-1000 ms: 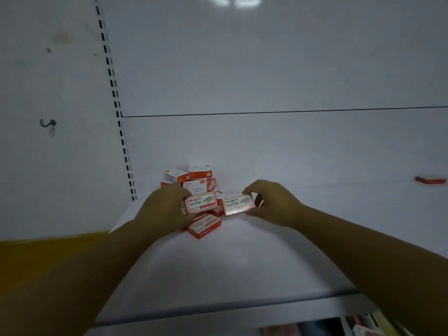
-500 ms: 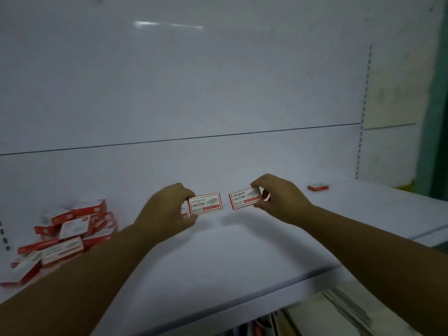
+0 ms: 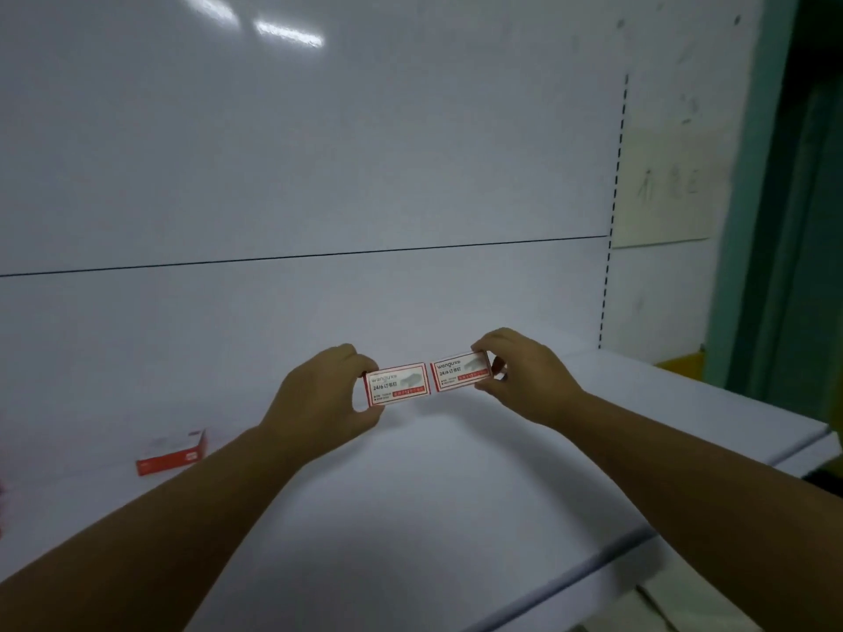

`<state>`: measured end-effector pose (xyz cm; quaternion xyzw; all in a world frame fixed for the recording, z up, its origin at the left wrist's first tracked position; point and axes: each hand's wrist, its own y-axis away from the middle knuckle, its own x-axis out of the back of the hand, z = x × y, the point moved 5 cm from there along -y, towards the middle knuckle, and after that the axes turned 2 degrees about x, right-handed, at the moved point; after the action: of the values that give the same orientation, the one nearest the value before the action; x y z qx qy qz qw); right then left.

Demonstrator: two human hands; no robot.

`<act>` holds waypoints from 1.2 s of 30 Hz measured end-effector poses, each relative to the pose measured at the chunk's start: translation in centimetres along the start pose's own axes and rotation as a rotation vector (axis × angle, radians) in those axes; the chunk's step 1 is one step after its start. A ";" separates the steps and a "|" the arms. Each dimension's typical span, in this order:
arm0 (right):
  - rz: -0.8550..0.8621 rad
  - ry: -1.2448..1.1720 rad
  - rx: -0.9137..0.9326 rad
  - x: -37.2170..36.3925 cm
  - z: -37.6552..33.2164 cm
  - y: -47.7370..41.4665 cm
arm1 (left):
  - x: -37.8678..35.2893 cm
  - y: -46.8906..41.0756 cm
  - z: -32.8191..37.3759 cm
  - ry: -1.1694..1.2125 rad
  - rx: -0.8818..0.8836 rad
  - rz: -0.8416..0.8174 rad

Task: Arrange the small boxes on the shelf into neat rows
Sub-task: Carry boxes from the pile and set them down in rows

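Two small red-and-white staple boxes stand side by side, end to end, near the back of the white shelf (image 3: 456, 517). My left hand (image 3: 319, 399) grips the left box (image 3: 398, 384) by its left end. The right box (image 3: 460, 371) is pinched at its right end by my right hand (image 3: 524, 376). The printed faces point toward me. I cannot tell whether the boxes touch the shelf surface. One more box (image 3: 172, 452) lies flat on the shelf at the left, apart from my hands.
The shelf's back panel (image 3: 319, 175) rises right behind the boxes. A slotted upright (image 3: 613, 212) marks the shelf's right end, with a teal wall (image 3: 775, 221) beyond. The front edge (image 3: 593, 567) runs diagonally at lower right. Something red shows at the far left edge (image 3: 2, 504).
Both hands carried the two boxes rightward away from the pile at the left, which has left the view. The boxes have come together and now sit nearly end to end.
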<state>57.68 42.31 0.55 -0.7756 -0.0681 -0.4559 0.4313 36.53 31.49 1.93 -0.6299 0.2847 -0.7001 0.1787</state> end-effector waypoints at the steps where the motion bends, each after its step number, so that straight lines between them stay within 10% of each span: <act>1: 0.008 0.011 -0.013 0.1 0.9 -0.3 | -0.8 -1.1 0.0 0.004 -0.018 0.008; 15: 0.057 0.231 -0.215 5.3 15.5 -2.6 | -11.1 -10.9 4.2 0.175 -0.139 -0.024; 36: -0.233 -0.255 -0.237 -3.6 34.3 -5.6 | -24.7 -16.5 11.3 0.210 0.307 -0.490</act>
<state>75.07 71.92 -6.06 -0.8592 -0.1572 -0.4056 0.2694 52.91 57.34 -6.55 -0.5699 0.0322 -0.8184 0.0671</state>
